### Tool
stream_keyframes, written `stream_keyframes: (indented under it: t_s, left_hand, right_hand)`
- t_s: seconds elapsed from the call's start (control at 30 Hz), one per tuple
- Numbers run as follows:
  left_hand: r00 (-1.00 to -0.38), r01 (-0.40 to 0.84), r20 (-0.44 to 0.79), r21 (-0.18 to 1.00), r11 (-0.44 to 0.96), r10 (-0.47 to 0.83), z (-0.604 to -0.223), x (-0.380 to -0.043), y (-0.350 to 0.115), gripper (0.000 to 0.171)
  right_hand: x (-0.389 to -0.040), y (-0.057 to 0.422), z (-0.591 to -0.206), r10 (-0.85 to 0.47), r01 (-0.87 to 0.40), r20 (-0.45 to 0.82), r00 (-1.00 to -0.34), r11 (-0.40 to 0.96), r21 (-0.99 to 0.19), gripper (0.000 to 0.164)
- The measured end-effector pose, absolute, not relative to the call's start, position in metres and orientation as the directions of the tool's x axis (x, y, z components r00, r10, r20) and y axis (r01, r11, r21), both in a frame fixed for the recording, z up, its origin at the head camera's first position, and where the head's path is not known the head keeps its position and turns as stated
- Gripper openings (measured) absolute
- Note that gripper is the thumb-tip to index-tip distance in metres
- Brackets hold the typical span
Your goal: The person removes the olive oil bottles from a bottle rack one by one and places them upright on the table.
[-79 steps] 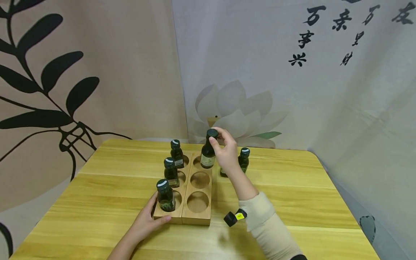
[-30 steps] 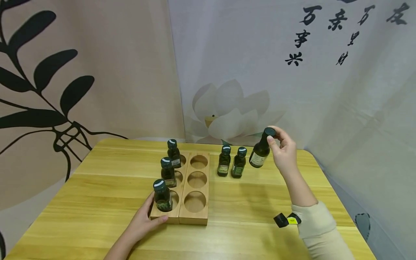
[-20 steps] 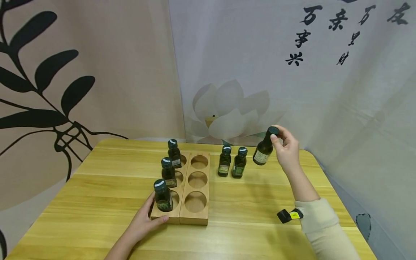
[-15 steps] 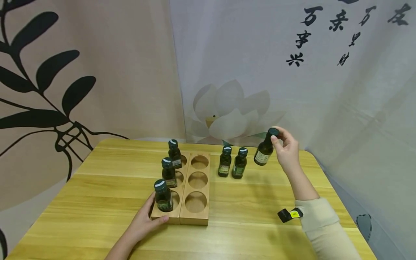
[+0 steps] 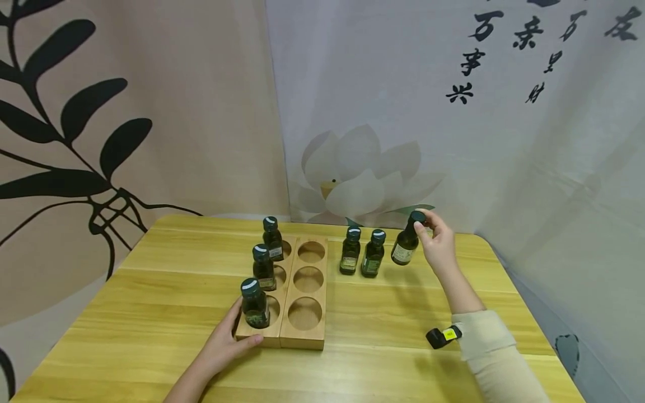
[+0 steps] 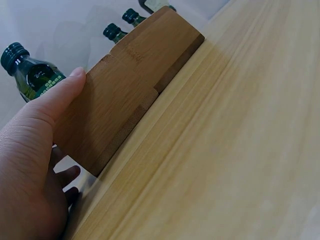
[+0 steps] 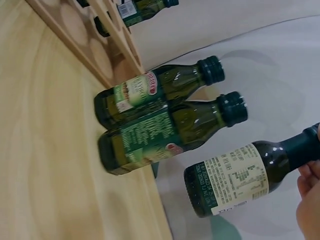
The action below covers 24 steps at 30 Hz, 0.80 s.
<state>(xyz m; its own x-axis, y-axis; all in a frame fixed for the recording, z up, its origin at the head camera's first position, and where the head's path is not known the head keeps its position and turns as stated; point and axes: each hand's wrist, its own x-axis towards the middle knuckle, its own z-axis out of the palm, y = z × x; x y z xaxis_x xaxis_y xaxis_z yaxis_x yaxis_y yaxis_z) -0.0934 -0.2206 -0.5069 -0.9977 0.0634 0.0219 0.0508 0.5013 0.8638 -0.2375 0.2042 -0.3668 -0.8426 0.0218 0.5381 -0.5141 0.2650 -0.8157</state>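
My right hand (image 5: 437, 242) pinches a dark bottle (image 5: 405, 246) by its cap and neck. This bottle, with a cream label, hangs tilted just above the table's far right part. Beside it on the left, two green glass bottles, one with a pale label (image 5: 350, 252) and one with a green label (image 5: 373, 254), stand close together. My left hand (image 5: 221, 341) grips the near left corner of a wooden bottle rack (image 5: 302, 340), thumb along its front face. Several dark-capped bottles, the nearest one (image 5: 255, 305) by my left hand, stand in the rack's left column.
Three round holes, such as the front one (image 5: 304, 313), show in the rack's right column. The wooden table (image 5: 373, 369) ends at a printed cloth backdrop (image 5: 373, 101). A black strap device (image 5: 443, 337) sits on the right wrist.
Since the earliest frame, my right hand has carried the dark bottle from over the rack's back right hole to the right, past the two bottles. Lately it has lowered slightly. My left hand stays put.
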Motion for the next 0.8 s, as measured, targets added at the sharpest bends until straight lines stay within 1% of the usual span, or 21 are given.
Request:
stream_keyframes:
  t_s: [0.23, 0.33, 0.53, 0.8]
  left_hand:
    - [-0.997, 0.066, 0.035, 0.866, 0.495, 0.072, -0.508, -0.093, -0.221, 0.101]
    - [-0.996, 0.078, 0.047, 0.871, 0.486, 0.075, -0.508, -0.093, -0.221, 0.1]
    - [-0.996, 0.083, 0.054, 0.878, 0.472, 0.075, -0.509, -0.094, -0.221, 0.099]
    - [-0.996, 0.079, 0.052, 0.88, 0.469, 0.071, -0.51, -0.093, -0.222, 0.099]
  right_hand:
    - [-0.238, 0.203, -0.38, 0.022, -0.465, 0.491, -0.871, 0.287, -0.837, 0.029]
    - [-0.238, 0.202, -0.385, 0.025, -0.453, 0.482, -0.876, 0.302, -0.839, 0.029]
    - [-0.24, 0.202, -0.396, 0.017, -0.445, 0.47, -0.883, 0.29, -0.847, 0.03]
    - [-0.238, 0.199, -0.407, 0.038, -0.39, 0.421, -0.906, 0.311, -0.867, 0.03]
